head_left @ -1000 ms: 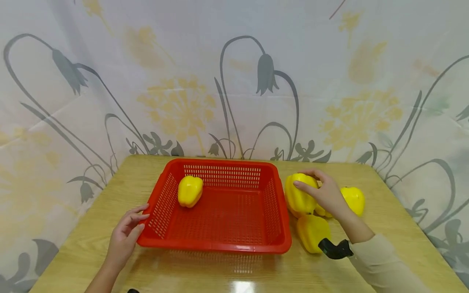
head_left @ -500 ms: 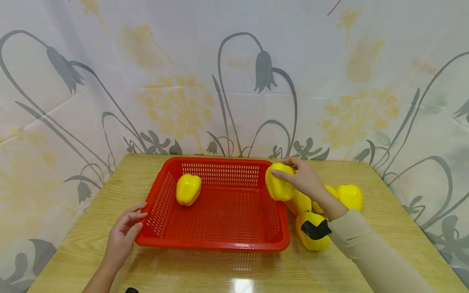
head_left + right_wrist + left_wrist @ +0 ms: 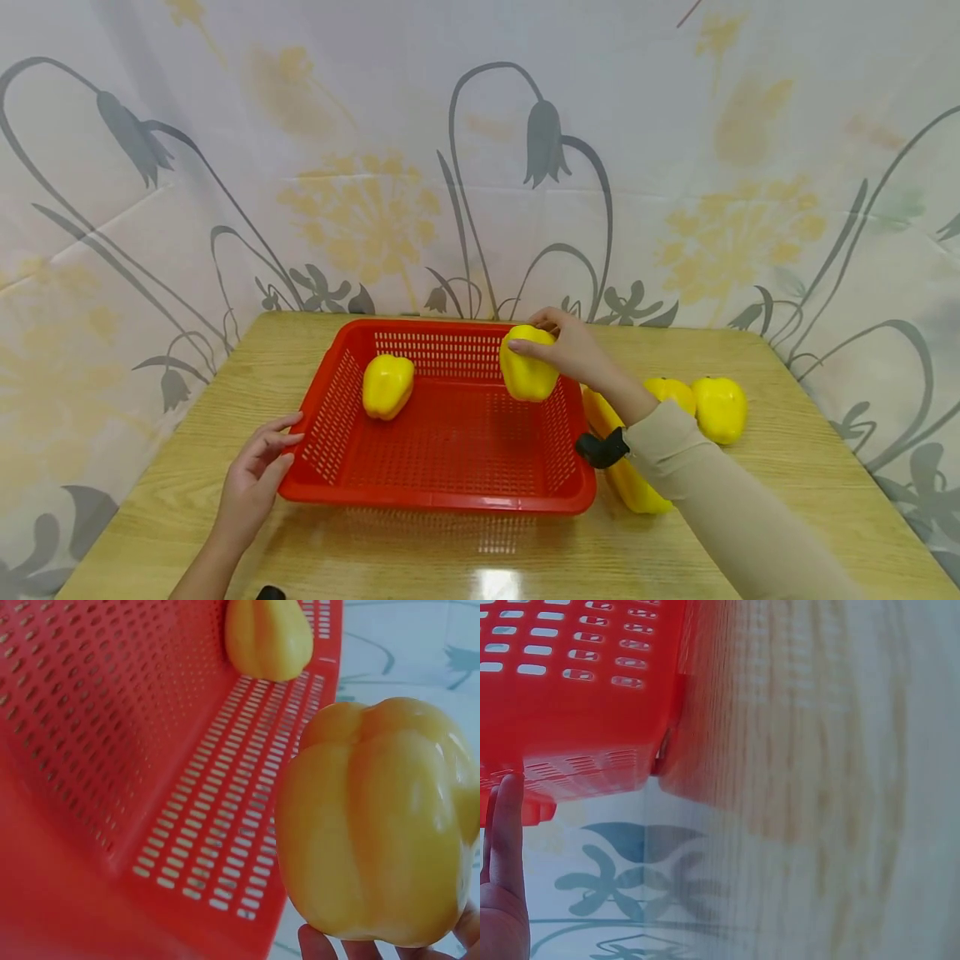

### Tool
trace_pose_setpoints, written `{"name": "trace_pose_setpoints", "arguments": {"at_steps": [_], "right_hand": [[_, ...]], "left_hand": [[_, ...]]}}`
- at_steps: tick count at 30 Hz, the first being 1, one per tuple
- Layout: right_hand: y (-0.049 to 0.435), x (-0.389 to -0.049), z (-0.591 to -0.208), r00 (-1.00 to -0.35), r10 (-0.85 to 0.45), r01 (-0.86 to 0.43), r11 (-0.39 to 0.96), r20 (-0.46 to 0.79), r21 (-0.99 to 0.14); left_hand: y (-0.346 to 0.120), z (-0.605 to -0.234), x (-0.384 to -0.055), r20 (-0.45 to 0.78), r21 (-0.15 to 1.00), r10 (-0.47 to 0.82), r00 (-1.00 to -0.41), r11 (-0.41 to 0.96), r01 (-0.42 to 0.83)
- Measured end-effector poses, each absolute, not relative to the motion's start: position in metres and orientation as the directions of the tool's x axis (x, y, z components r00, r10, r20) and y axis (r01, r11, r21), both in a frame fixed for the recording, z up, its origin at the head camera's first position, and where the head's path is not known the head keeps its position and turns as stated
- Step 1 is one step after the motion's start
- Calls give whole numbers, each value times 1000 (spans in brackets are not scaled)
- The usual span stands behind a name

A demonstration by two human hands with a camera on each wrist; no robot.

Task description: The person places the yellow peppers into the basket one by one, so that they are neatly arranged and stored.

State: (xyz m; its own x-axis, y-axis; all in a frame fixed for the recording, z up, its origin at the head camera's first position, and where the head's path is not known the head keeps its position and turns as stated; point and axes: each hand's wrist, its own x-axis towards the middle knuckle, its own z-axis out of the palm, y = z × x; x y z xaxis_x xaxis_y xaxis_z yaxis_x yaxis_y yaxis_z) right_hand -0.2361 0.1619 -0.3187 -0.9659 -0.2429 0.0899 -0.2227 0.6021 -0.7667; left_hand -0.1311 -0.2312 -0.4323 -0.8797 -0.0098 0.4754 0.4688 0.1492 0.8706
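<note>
In the head view my right hand (image 3: 573, 346) grips a yellow bell pepper (image 3: 528, 371) over the right part of a red plastic basket (image 3: 442, 502). The right wrist view has the same bell pepper (image 3: 375, 825) large and close, fingertips (image 3: 319, 943) along its lower edge. Another yellow bell pepper (image 3: 387, 387) lies inside the basket, towards its left. My left hand (image 3: 251, 483) is at the basket's left rim, fingers extended against it. The left wrist view has those fingers (image 3: 508, 832) fairly straight beside the perforated red wall.
Several more yellow bell peppers (image 3: 720, 408) lie on the wooden table (image 3: 172, 467) to the basket's right, some partly hidden by my right forearm. A flower-patterned cloth (image 3: 337, 125) hangs behind the table. A black wrist piece (image 3: 602, 448) sits by the right sleeve.
My right hand has lifted the bell pepper from the group on the right and carried it left, across the basket's right rim. The left hand keeps its place.
</note>
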Motion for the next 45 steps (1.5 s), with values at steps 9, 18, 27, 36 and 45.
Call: {"name": "trace_pose_setpoints", "arguments": {"at_steps": [9, 18, 27, 36, 45], "right_hand": [[132, -245, -329, -956, -283, -226, 562, 72, -795], [102, -258, -344, -961, -274, -201, 580, 43, -790], [78, -270, -355, -963, -268, -180, 681, -13, -710], [56, -277, -378, -960, -263, -152, 780, -98, -607], [53, -280, -386, -959, -244, -86, 732, -142, -676]], "left_hand": [[-232, -433, -133, 484, 866, 17, -875, 135, 482], [-232, -435, -132, 483, 869, -10, -876, 128, 478], [-233, -436, -134, 495, 864, 13, -869, 100, 494], [-230, -437, -134, 499, 863, -10, -866, 94, 496], [-232, -437, -135, 516, 848, -6, -856, 140, 511]]}}
